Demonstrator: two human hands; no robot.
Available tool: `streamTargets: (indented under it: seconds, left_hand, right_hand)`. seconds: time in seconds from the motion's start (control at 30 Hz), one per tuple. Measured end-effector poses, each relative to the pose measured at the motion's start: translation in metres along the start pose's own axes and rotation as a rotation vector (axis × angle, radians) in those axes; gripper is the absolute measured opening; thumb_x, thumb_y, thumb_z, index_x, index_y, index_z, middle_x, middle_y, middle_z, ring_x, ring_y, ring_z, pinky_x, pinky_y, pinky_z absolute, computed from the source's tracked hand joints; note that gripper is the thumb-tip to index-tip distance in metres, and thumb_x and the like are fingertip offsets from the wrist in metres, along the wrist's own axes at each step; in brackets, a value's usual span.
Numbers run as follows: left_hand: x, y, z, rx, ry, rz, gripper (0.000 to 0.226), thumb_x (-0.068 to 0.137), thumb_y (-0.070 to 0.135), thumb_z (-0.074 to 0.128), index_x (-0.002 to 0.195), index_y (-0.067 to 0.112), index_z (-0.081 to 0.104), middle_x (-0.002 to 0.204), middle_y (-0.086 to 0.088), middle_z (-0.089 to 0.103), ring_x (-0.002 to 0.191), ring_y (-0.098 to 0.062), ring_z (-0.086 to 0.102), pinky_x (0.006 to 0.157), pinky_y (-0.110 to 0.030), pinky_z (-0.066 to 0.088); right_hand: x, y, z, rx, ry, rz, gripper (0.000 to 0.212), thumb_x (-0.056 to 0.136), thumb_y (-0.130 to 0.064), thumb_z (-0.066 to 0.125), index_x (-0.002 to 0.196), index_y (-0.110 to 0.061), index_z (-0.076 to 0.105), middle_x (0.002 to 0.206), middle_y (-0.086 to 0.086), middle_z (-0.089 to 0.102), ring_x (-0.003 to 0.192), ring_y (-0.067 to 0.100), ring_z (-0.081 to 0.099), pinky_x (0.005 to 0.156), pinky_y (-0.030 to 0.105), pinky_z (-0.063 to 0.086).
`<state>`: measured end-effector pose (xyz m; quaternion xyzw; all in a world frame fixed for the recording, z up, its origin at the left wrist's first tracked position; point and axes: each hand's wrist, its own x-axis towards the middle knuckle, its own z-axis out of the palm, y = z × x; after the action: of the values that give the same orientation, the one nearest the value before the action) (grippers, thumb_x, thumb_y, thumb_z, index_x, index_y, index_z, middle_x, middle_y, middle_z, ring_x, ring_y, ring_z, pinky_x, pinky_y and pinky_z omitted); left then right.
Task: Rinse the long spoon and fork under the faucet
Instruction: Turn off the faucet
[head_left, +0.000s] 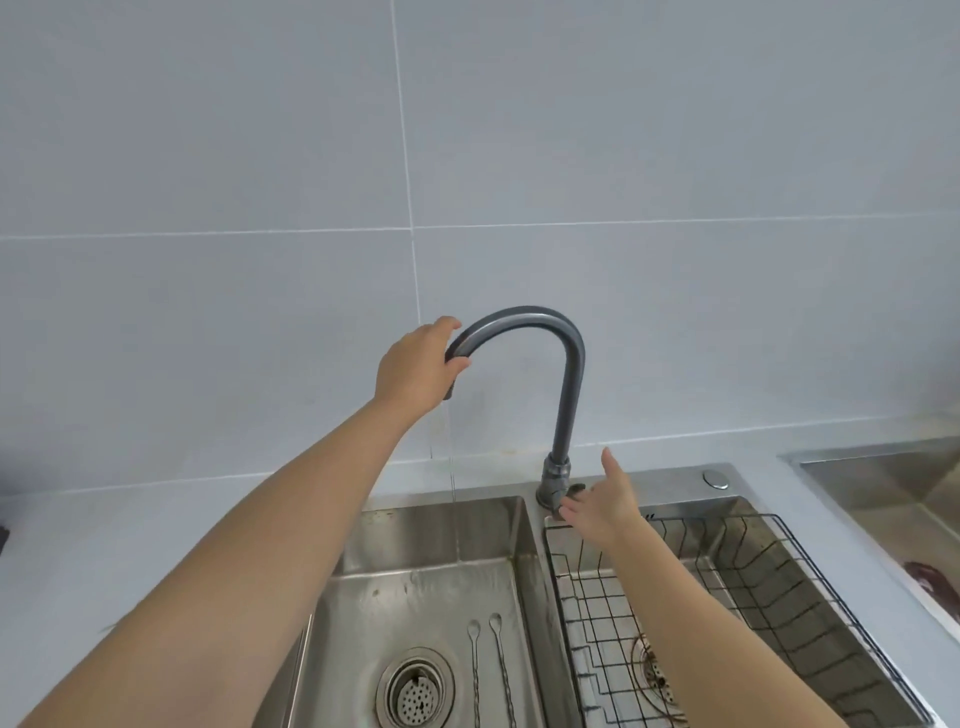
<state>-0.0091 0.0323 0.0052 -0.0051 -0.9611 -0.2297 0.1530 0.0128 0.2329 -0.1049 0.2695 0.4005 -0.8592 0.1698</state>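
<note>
Head view: a person leans over a double stainless-steel sink set in a pale grey desk, with grey wall tiles behind. The left hand is curled around the spout end of a tall, curved, dull-metal faucet, gripping it. A thin stream of water falls from just below that hand into the left basin. The right hand is open, fingers spread, beside the faucet's base, near a small lever; contact is unclear. The two long utensils, the long spoon and the fork, lie side by side on the wet basin floor, well below the left hand and nearer to it than to the right. Which one is which is hard to tell. Their thin twisted handles run toward the viewer, heads pointing at the wall. A round perforated drain sits to their left. A black wire rack fills the right basin under the right forearm.
</note>
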Motion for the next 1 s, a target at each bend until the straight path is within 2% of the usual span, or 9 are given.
streamTargets:
  seconds: [0.2,0.4,0.5,0.57,0.6,0.7,0.8,0.9,1.0]
  left_hand:
    - [0.007,0.006,0.001,-0.004,-0.01,0.004,0.029,0.09,0.019,0.057,0.118,0.013,0.056,0.108,-0.012,0.069,0.099,-0.033,0.061,0.084,-0.039,0.05]
    - [0.008,0.004,0.0,-0.063,-0.024,-0.016,0.031,0.087,0.02,0.061,0.117,0.013,0.056,0.113,-0.013,0.068,0.102,-0.034,0.062,0.091,-0.04,0.05]
    - [0.007,0.004,-0.001,-0.073,-0.018,-0.026,0.031,0.087,0.02,0.061,0.118,0.013,0.056,0.113,-0.013,0.068,0.102,-0.035,0.061,0.091,-0.04,0.05]
    - [0.006,0.005,0.0,-0.083,-0.012,-0.033,0.031,0.087,0.019,0.061,0.118,0.013,0.056,0.113,-0.013,0.068,0.102,-0.034,0.062,0.09,-0.04,0.05]
    - [0.005,0.005,0.001,-0.085,-0.007,-0.034,0.031,0.088,0.019,0.061,0.118,0.013,0.056,0.113,-0.013,0.068,0.101,-0.034,0.062,0.089,-0.039,0.051]
    - [0.0,0.004,0.004,-0.092,0.001,-0.021,0.031,0.089,0.02,0.059,0.119,0.013,0.056,0.112,-0.012,0.068,0.1,-0.033,0.063,0.088,-0.04,0.051]
    - [-0.013,-0.002,0.01,-0.18,0.041,-0.006,0.036,0.088,0.018,0.06,0.123,0.011,0.053,0.115,-0.013,0.065,0.1,-0.03,0.063,0.089,-0.039,0.049]
    - [-0.039,-0.016,0.028,-0.314,0.155,-0.154,0.044,0.087,0.021,0.062,0.127,0.009,0.049,0.121,-0.013,0.058,0.101,-0.024,0.06,0.089,-0.033,0.047]
    - [-0.075,-0.038,0.066,-0.321,0.116,-0.311,0.035,0.087,0.02,0.061,0.118,0.005,0.053,0.116,-0.015,0.059,0.096,-0.028,0.061,0.086,-0.033,0.046]
  right_hand:
    - [-0.006,-0.006,0.011,0.044,-0.018,0.018,0.071,0.097,-0.048,0.031,0.147,-0.001,0.013,0.156,0.009,0.016,0.145,0.022,0.019,0.118,0.03,0.019]
    - [0.003,-0.01,0.015,0.04,0.017,0.066,0.074,0.097,-0.049,0.03,0.149,-0.009,-0.004,0.158,0.009,0.009,0.145,0.028,0.014,0.118,0.035,0.015]
    - [0.004,-0.013,0.019,0.065,0.009,0.05,0.07,0.097,-0.046,0.03,0.149,-0.007,0.003,0.156,0.007,0.017,0.144,0.019,0.021,0.119,0.03,0.015]
    - [0.004,-0.014,0.022,0.064,0.006,0.051,0.069,0.097,-0.046,0.031,0.148,-0.005,0.01,0.155,0.005,0.018,0.135,0.007,0.036,0.112,0.021,0.026]
    - [0.005,-0.014,0.021,0.057,0.006,0.051,0.068,0.097,-0.046,0.031,0.147,-0.005,0.013,0.155,0.005,0.017,0.132,0.008,0.041,0.109,0.02,0.03]
    - [0.003,-0.011,0.018,-0.019,0.035,0.053,0.066,0.098,-0.044,0.033,0.147,-0.003,0.016,0.155,0.006,0.016,0.145,0.024,0.011,0.12,0.032,0.012]
    - [0.009,-0.002,0.013,-0.161,0.091,0.033,0.063,0.097,-0.036,0.039,0.147,-0.004,0.018,0.155,0.012,0.02,0.142,0.031,0.023,0.117,0.038,0.022]
    - [0.018,0.018,0.004,-0.384,0.094,0.036,0.05,0.094,-0.024,0.049,0.138,-0.004,0.036,0.136,0.017,0.041,0.122,0.03,0.047,0.099,0.037,0.042]
    - [0.026,0.044,-0.006,-0.605,0.035,0.098,0.036,0.093,-0.014,0.051,0.127,-0.003,0.047,0.105,0.01,0.054,0.102,0.027,0.055,0.091,0.035,0.048]
